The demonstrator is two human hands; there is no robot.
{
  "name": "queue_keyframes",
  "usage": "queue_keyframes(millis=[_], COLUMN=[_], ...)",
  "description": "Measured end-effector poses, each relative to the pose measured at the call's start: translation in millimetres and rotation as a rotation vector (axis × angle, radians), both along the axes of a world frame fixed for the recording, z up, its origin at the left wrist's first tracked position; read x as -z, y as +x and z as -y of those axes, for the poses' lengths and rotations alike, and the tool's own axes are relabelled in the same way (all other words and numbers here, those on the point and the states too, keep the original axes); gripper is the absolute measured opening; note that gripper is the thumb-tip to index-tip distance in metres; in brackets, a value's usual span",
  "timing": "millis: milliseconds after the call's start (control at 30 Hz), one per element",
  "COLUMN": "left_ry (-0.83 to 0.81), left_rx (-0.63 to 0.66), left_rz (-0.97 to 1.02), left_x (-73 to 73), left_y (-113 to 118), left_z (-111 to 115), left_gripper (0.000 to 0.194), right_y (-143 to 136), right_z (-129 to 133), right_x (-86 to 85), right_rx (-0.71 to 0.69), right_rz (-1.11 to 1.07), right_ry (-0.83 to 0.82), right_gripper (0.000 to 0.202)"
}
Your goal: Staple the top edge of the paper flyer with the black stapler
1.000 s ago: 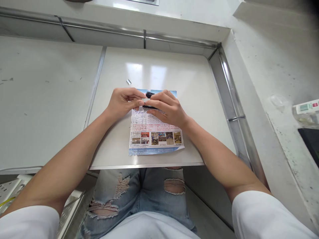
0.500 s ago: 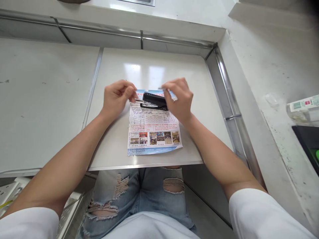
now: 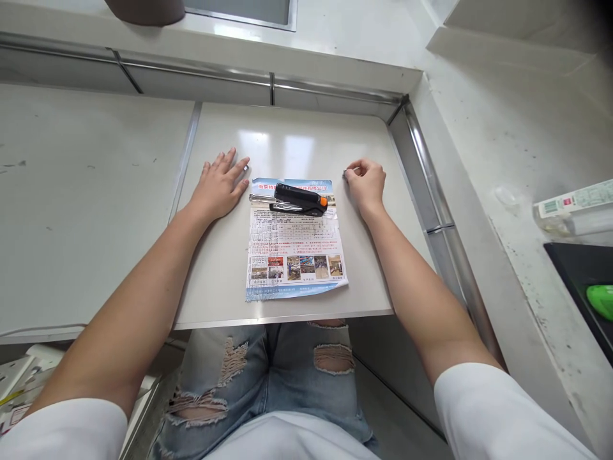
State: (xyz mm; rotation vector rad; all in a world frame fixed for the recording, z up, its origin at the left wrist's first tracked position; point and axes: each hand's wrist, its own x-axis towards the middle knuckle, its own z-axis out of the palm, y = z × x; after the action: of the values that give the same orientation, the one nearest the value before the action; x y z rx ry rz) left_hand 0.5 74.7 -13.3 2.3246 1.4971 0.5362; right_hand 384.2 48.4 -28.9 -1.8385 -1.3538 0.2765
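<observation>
Over the head camera I had the left hand [image 3: 221, 185] first, at the left of the white tabletop [image 3: 220, 275]: palm down, fingers fanned out and the thumb angled toward the sheet. A small silvery piece [image 3: 246, 168] showed at its index fingertip; I could not tell whether the finger pressed on it. The left forearm slanted inward from the near edge.

In the middle I saw the stapler [image 3: 301, 199], black and glossy, with an orange patch at its right end and bright metal between its upper arm and base. A slim silver rail [image 3: 261, 198] stuck out past its left end. The stapler pointed left, its long axis running crosswise with the right end tipped slightly toward the wearer. It lay on the upper part of the printed sheet [image 3: 311, 233], over the heading, well apart from both hands.

Beyond the sheet's right edge I found the right hand [image 3: 368, 185], its fingers curled and its thumb and forefinger pinching a tiny dark bit [image 3: 345, 174] near the sheet's upper corner. The right forearm ran back toward a white sleeve [image 3: 493, 409].

Farthest right, I made out a labelled clear container [image 3: 569, 201] and a green object [image 3: 601, 300] on a black pad [image 3: 569, 268].
</observation>
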Motion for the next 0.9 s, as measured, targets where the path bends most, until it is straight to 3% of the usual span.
queue_keyframes(millis=[167, 300, 400, 533, 800, 900], left_ry=[-0.015, 0.057, 0.088, 0.074, -0.001, -0.016], left_rx=[0.005, 0.001, -0.013, -0.037, -0.038, -0.068], left_rz=[-0.034, 0.057, 0.119, 0.191, 0.444, 0.493], left_x=[-3.2, -3.7, -5.1, -8.5, -10.9, -9.8], left_y=[1, 1, 2, 4, 6, 5], left_z=[2, 2, 2, 3, 5, 4], left_gripper=[0.06, 0.039, 0.021, 0.006, 0.018, 0.022], right_y=[-2, -6, -11, -11, -15, -26], right_z=[0, 3, 4, 2, 5, 10], right_x=[-0.2, -4.5, -6.6, -4.4, -8.2, -13.2], right_rx=[-0.004, 0.01, -0.059, -0.118, -0.162, -0.242], right_rz=[-0.002, -0.011, 0.001, 0.022, 0.094, 0.104], right_ry=[0.021, 0.076, 0.06, 0.014, 0.132, 0.191], right_gripper=[0.021, 0.02, 0.028, 0.024, 0.02, 0.018])
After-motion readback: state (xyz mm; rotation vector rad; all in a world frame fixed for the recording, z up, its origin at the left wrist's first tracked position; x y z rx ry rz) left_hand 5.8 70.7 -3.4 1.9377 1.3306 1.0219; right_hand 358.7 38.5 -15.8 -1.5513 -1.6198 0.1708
